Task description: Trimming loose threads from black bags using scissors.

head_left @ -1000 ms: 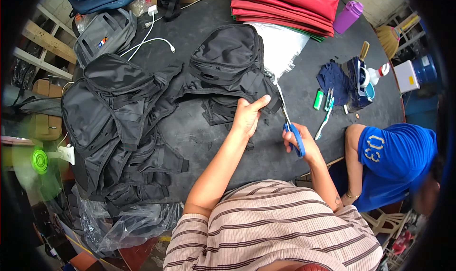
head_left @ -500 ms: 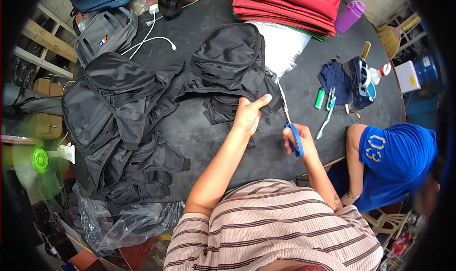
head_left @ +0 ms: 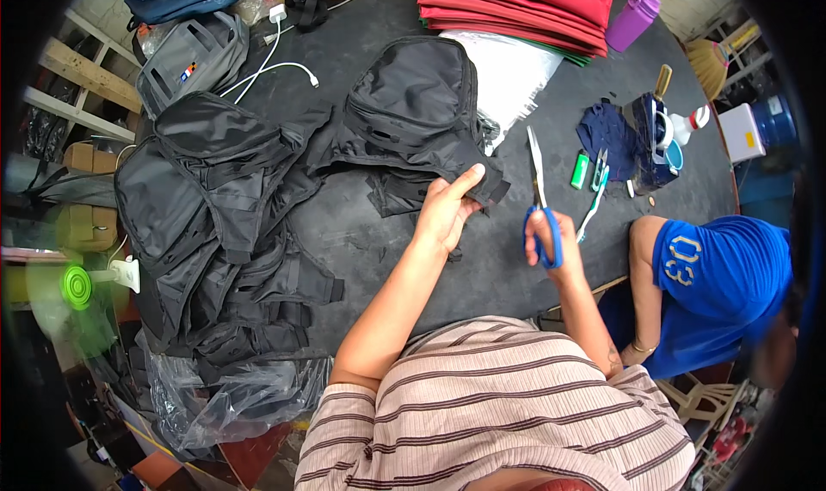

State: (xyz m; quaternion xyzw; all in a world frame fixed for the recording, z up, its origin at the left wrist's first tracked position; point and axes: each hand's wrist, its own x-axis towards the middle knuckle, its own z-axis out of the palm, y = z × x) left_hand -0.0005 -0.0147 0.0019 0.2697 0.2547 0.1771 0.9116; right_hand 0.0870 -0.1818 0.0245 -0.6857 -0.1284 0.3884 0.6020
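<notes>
A black backpack (head_left: 415,86) lies on the dark table in front of me. My left hand (head_left: 447,207) pinches the near right corner of its black fabric, thumb on top and the other fingers partly hidden beneath. In my right hand (head_left: 555,241) are blue-handled scissors (head_left: 538,177), fingers through the loops. Their blades look closed and point away from me, to the right of the backpack and apart from it. More black backpacks (head_left: 194,190) are heaped at the left, straps and flaps overlapping.
Folded red fabric (head_left: 516,13) and clear plastic sheets (head_left: 508,82) lie at the far side, beside a purple bottle (head_left: 633,22). A thread snipper (head_left: 600,171), green lighter (head_left: 580,171) and toothbrush (head_left: 594,205) lie right. A co-worker in blue (head_left: 718,293) sits at the right edge.
The scissors have moved from the backpack's edge to the right and now stand apart from it. My left hand still grips the corner, its fingers curled in a little more.
</notes>
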